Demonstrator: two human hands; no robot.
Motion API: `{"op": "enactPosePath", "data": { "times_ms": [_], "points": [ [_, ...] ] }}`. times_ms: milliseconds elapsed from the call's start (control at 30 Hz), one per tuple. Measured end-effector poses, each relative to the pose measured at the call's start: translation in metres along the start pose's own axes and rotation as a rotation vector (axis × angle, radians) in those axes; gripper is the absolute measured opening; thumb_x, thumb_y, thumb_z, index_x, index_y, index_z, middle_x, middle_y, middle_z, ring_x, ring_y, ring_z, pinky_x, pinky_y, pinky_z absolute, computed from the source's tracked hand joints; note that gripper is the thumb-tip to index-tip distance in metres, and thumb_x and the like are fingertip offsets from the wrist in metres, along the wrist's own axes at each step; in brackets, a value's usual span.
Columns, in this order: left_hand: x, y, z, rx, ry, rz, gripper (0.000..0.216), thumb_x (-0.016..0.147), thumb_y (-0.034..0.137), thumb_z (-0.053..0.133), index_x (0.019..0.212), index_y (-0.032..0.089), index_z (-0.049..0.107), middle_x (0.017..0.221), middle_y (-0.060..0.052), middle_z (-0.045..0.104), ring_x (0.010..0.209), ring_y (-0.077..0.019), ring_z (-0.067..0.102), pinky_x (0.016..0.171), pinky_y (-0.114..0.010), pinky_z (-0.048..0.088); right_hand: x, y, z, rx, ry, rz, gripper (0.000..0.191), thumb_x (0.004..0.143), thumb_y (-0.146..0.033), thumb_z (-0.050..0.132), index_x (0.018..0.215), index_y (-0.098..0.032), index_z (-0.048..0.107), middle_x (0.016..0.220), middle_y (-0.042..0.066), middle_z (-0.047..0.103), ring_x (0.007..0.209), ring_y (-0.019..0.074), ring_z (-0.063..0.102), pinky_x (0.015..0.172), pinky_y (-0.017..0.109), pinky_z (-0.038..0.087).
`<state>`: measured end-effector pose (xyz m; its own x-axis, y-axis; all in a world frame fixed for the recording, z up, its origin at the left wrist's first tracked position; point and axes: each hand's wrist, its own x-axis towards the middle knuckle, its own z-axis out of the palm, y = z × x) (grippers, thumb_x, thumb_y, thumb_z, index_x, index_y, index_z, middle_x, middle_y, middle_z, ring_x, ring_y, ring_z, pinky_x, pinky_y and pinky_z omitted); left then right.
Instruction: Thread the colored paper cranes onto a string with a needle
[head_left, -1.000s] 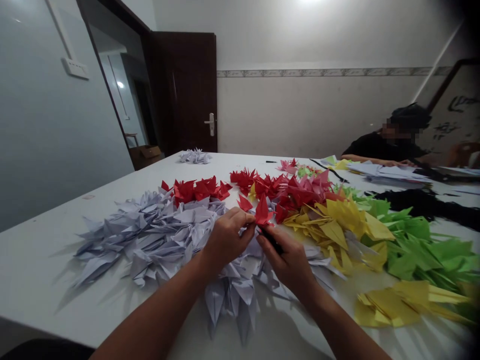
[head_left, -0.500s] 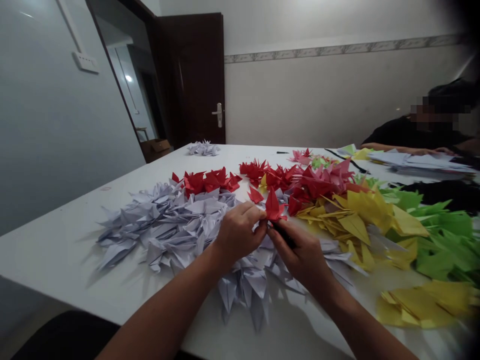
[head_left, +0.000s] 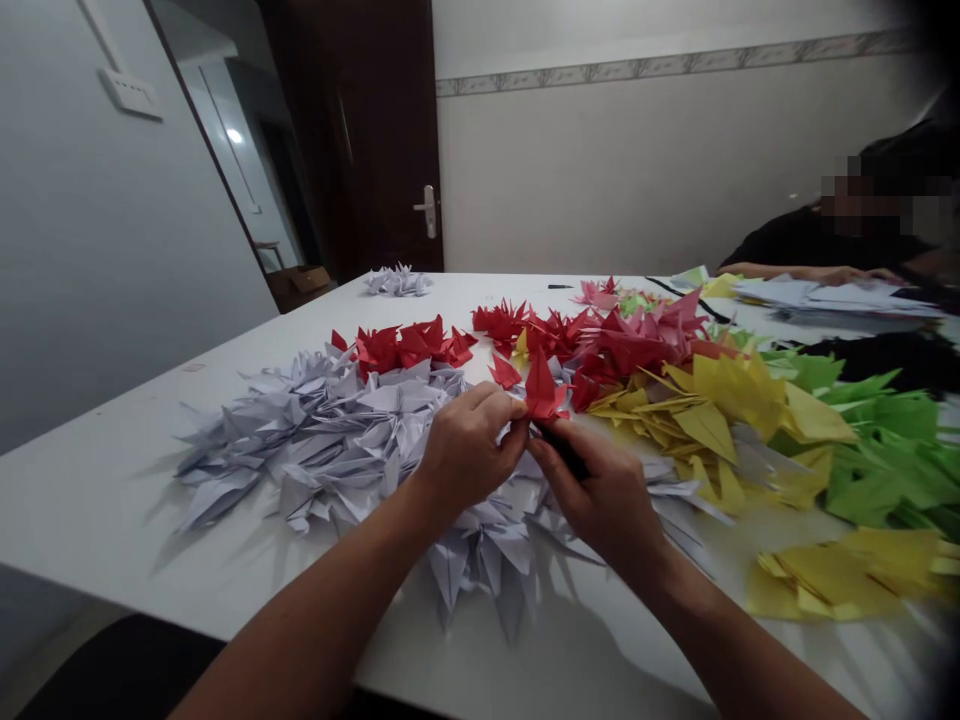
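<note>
My left hand [head_left: 474,448] and my right hand [head_left: 600,490] meet above a heap of pale lilac paper cranes [head_left: 330,440]. Between their fingers stands a red origami crane [head_left: 541,392], pinched by my left hand. My right fingers wrap a black pen or marker [head_left: 562,450], partly hidden, with its tip close to the red crane. Just beyond lie more red cranes [head_left: 615,345], with another red cluster [head_left: 397,348] on the lilac heap. Yellow cranes [head_left: 712,420] and green cranes [head_left: 885,450] spread to the right.
The white table's [head_left: 112,520] near edge runs below my arms. A person [head_left: 817,240] sits at the far right, one forearm by a stack of white paper [head_left: 817,298]. A black marker [head_left: 560,286] and small white cranes [head_left: 397,282] lie farther off.
The whole view has shifted, with the table and door sitting higher in the frame. My hands still hold the red crane and black pen together, with little movement between them.
</note>
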<state>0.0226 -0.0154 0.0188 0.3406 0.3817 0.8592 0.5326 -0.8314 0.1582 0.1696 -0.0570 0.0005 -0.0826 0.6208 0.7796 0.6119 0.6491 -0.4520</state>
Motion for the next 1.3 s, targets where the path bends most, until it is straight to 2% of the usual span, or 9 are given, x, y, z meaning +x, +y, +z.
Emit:
{"op": "enactPosePath", "data": {
  "times_ms": [200, 300, 433, 500, 567, 767, 900, 1133, 1300],
  "points": [
    [0.001, 0.001, -0.002, -0.06, -0.014, -0.043, 0.009, 0.075, 0.007, 0.054, 0.078, 0.016, 0.057, 0.071, -0.003, 0.058, 0.068, -0.0148, 0.054, 0.062, -0.026, 0.044, 0.001, 0.002, -0.001, 0.008, 0.007, -0.011, 0.012, 0.085, -0.021, 0.055, 0.089, -0.016, 0.064, 0.078, 0.005, 0.07, 0.069, 0.0158, 0.065, 0.063, 0.025, 0.05],
    [0.002, -0.002, -0.002, -0.189, 0.044, -0.197, 0.005, 0.076, 0.012, 0.059, 0.079, 0.016, 0.06, 0.076, -0.004, 0.06, 0.072, -0.0147, 0.056, 0.059, -0.024, 0.044, 0.002, 0.001, -0.007, 0.021, 0.031, -0.042, 0.015, 0.084, -0.022, 0.056, 0.096, -0.016, 0.064, 0.086, 0.006, 0.071, 0.075, 0.0168, 0.066, 0.069, 0.027, 0.052],
    [0.005, -0.011, 0.0, -0.636, 0.108, -0.543, 0.013, 0.071, 0.025, 0.069, 0.076, 0.016, 0.06, 0.075, -0.002, 0.062, 0.065, -0.0119, 0.057, 0.055, -0.021, 0.044, 0.006, 0.002, -0.02, 0.02, 0.133, 0.016, 0.02, 0.084, -0.023, 0.058, 0.101, -0.017, 0.064, 0.092, 0.007, 0.071, 0.079, 0.0175, 0.067, 0.073, 0.029, 0.053],
    [0.007, -0.015, -0.001, -0.863, 0.094, -0.632, 0.02, 0.067, 0.028, 0.074, 0.075, 0.016, 0.06, 0.07, 0.0, 0.062, 0.061, -0.0108, 0.056, 0.054, -0.021, 0.044, 0.007, 0.004, -0.025, 0.02, 0.18, 0.045, 0.02, 0.083, -0.024, 0.058, 0.101, -0.017, 0.065, 0.093, 0.007, 0.072, 0.08, 0.0177, 0.067, 0.074, 0.029, 0.053],
    [0.01, -0.016, -0.002, -0.981, 0.086, -0.675, 0.026, 0.062, 0.029, 0.078, 0.074, 0.016, 0.059, 0.065, 0.001, 0.062, 0.058, -0.0106, 0.056, 0.051, -0.02, 0.043, 0.009, 0.006, -0.027, 0.017, 0.192, 0.04, 0.021, 0.084, -0.024, 0.058, 0.102, -0.017, 0.065, 0.094, 0.007, 0.072, 0.081, 0.0179, 0.067, 0.075, 0.029, 0.053],
    [0.012, -0.011, -0.003, -1.073, -0.038, -0.711, 0.028, 0.059, 0.032, 0.081, 0.072, 0.015, 0.062, 0.065, 0.0, 0.063, 0.056, -0.0104, 0.057, 0.051, -0.02, 0.044, 0.012, 0.009, -0.024, -0.058, 0.099, -0.124, 0.02, 0.085, -0.021, 0.054, 0.102, -0.017, 0.064, 0.093, 0.008, 0.071, 0.081, 0.0183, 0.067, 0.073, 0.029, 0.053],
    [0.01, -0.009, -0.001, -1.092, -0.108, -0.723, 0.025, 0.061, 0.029, 0.08, 0.072, 0.014, 0.064, 0.064, 0.0, 0.064, 0.056, -0.0096, 0.056, 0.054, -0.02, 0.045, 0.01, 0.01, -0.021, -0.105, 0.074, -0.152, 0.019, 0.086, -0.021, 0.053, 0.102, -0.016, 0.063, 0.089, 0.009, 0.071, 0.081, 0.0195, 0.067, 0.071, 0.029, 0.052],
    [0.006, -0.013, 0.002, -1.105, -0.099, -0.706, 0.025, 0.061, 0.028, 0.08, 0.073, 0.014, 0.063, 0.067, 0.0, 0.064, 0.059, -0.009, 0.057, 0.058, -0.021, 0.046, 0.01, 0.016, -0.018, -0.143, 0.056, -0.159, 0.018, 0.087, -0.021, 0.052, 0.098, -0.017, 0.066, 0.086, 0.008, 0.071, 0.075, 0.0186, 0.066, 0.069, 0.029, 0.052],
    [0.0, -0.019, 0.005, -1.018, -0.11, -0.703, 0.024, 0.064, 0.028, 0.077, 0.078, 0.014, 0.064, 0.072, -0.001, 0.065, 0.062, -0.0101, 0.058, 0.06, -0.021, 0.047, 0.011, 0.019, -0.017, -0.142, 0.039, -0.135, 0.019, 0.088, -0.022, 0.05, 0.097, -0.017, 0.066, 0.083, 0.008, 0.071, 0.074, 0.0185, 0.067, 0.067, 0.029, 0.051]
  ]
}}
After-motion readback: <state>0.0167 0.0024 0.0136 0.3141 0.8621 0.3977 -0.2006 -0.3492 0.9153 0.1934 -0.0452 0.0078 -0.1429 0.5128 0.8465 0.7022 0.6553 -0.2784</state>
